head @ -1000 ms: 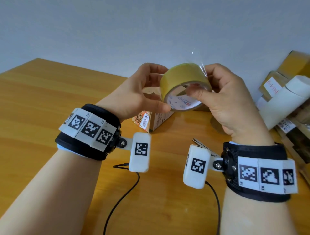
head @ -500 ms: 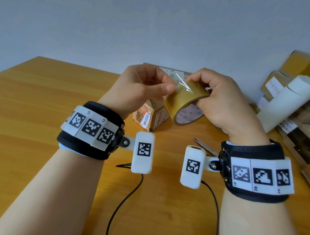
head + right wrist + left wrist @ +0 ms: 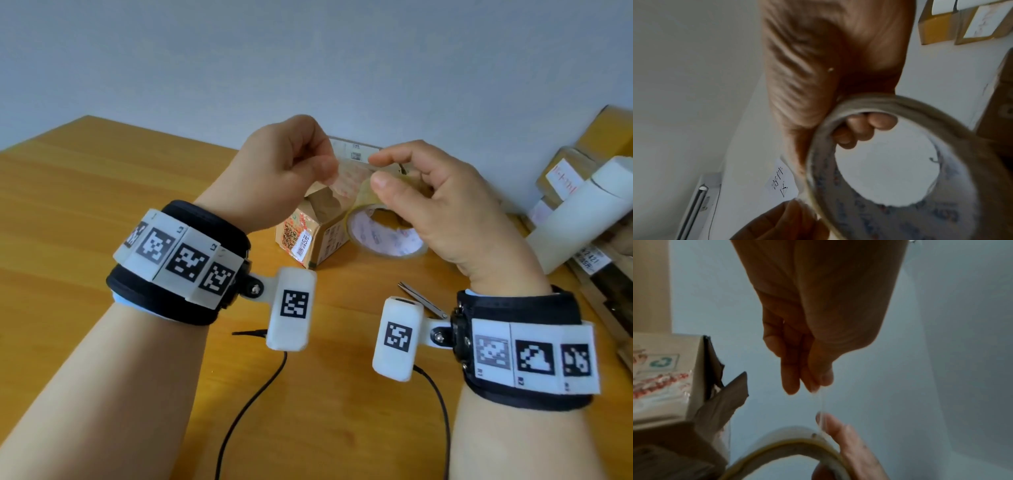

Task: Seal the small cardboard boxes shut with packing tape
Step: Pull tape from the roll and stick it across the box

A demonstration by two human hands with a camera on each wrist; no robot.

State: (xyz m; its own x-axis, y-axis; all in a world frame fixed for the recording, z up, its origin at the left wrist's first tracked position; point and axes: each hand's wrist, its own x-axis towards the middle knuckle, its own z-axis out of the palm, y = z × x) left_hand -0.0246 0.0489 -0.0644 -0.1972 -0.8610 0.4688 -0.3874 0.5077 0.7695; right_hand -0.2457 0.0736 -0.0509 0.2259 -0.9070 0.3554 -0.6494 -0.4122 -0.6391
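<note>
Hands (image 3: 442,202) hide most of the tape roll (image 3: 383,236).

Left hand (image 3: 284,168) pinching, right hand (image 3: 442,205) fingers curled, both raised.

The head view is bright, evenly lit and sharp, with bent edges. Both wrist views are dimmer, soft and blurred, hands shadowed.

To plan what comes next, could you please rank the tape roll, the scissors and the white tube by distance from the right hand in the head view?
1. Tape roll: held in the right hand.
2. Scissors: on the table near the right wrist.
3. White tube: far right, by the stacked boxes.
</note>
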